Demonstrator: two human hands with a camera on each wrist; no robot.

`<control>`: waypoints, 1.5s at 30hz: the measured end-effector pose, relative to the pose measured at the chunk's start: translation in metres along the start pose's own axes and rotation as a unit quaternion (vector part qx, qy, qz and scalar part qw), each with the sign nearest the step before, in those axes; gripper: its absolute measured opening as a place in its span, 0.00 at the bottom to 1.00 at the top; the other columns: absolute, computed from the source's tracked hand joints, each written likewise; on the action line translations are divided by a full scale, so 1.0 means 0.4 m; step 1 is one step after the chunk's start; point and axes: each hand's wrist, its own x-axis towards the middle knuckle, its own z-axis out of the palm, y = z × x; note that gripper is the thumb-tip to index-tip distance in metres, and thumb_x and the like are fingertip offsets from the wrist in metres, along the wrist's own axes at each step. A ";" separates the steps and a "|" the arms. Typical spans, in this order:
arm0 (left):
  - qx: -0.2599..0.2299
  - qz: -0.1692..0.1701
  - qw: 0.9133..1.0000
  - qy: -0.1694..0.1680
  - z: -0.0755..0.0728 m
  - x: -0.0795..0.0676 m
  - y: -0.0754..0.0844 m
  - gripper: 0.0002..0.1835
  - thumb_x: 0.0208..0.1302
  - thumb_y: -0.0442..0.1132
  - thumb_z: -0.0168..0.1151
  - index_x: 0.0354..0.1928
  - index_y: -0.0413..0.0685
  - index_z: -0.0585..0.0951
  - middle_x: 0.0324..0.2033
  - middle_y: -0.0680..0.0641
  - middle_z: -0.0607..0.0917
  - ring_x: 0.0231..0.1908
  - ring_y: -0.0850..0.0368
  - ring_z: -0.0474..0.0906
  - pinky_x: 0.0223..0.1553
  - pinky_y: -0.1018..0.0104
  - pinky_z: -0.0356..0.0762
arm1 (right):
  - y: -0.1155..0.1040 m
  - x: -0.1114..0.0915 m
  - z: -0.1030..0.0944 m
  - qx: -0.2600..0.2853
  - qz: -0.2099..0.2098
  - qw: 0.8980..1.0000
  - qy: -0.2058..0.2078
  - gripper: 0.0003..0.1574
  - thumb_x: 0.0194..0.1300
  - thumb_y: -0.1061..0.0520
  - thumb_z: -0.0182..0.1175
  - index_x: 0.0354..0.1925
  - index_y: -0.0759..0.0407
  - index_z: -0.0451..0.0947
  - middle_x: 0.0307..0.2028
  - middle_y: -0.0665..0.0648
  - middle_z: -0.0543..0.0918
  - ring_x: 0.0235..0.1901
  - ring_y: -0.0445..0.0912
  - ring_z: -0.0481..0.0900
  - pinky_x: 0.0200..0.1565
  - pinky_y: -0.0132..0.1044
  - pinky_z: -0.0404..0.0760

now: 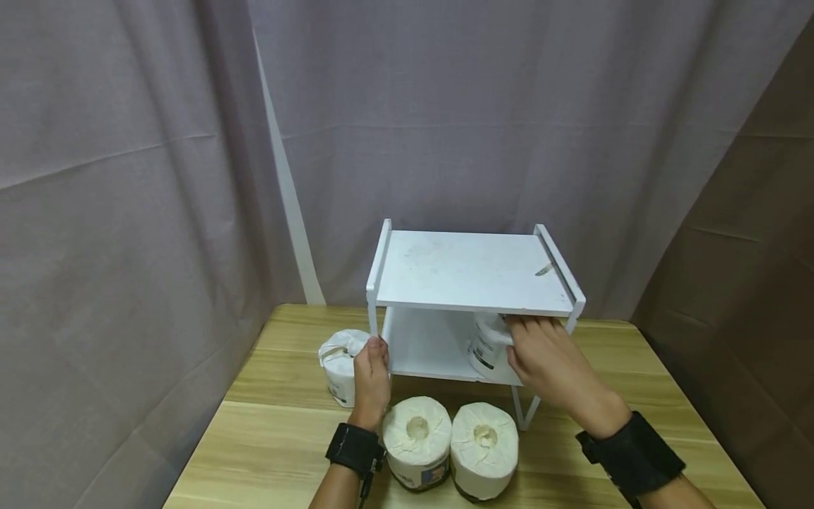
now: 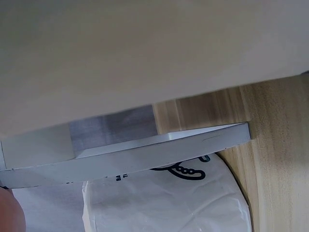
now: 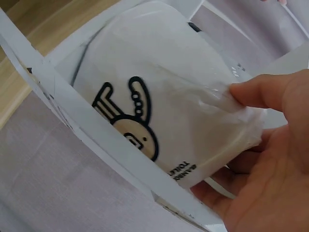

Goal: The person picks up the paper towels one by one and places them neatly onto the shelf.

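Black wristbands (image 1: 632, 456) sit nearest. Beyond them, the right hand (image 1: 550, 357) grips a wrapped roll (image 1: 488, 348) at the right of the lower shelf (image 1: 426, 346); the left hand (image 1: 372, 375) holds the white rack (image 1: 470, 272) by its left side. Two rolls (image 1: 416, 431) stand in front on the table (image 1: 267, 438).

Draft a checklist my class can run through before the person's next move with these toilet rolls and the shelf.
1. Right grip on the held toilet roll: ok, thumb and fingers hold its wrapper.
2. Left grip on the white two-tier shelf: ok, at its front left side.
3. Held roll seated flat on the lower tier: cannot tell, its base is partly hidden.
4. Space before the shelf free of rolls: not ok, left front roll and right front roll stand there.
5. Shelf's left side free: not ok, another roll stands there.
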 end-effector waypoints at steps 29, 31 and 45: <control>0.001 0.018 1.000 -0.004 0.007 0.011 -0.008 0.24 0.87 0.33 0.34 0.25 0.42 0.65 0.20 0.58 0.61 0.20 0.66 0.56 0.23 0.69 0.55 | -0.017 0.001 0.048 -0.018 0.022 0.997 0.071 0.22 0.62 0.58 0.72 0.47 0.71 0.77 0.37 0.70 0.81 0.38 0.66 0.78 0.40 0.60 0.74; 0.002 0.016 1.000 -0.003 0.006 0.011 -0.008 0.24 0.87 0.34 0.34 0.24 0.42 0.65 0.20 0.58 0.61 0.20 0.66 0.56 0.23 0.69 0.55 | -0.018 0.002 0.050 -0.019 0.020 0.997 0.075 0.23 0.62 0.58 0.72 0.48 0.71 0.77 0.38 0.71 0.81 0.38 0.67 0.78 0.41 0.60 0.74; -0.006 -0.008 1.000 0.003 0.000 -0.001 0.000 0.24 0.88 0.35 0.33 0.27 0.39 0.68 0.20 0.57 0.62 0.21 0.65 0.58 0.24 0.69 0.57 | -0.016 -0.002 -0.006 0.012 0.014 1.000 -0.016 0.29 0.62 0.56 0.77 0.50 0.70 0.74 0.40 0.68 0.77 0.41 0.63 0.77 0.44 0.58 0.75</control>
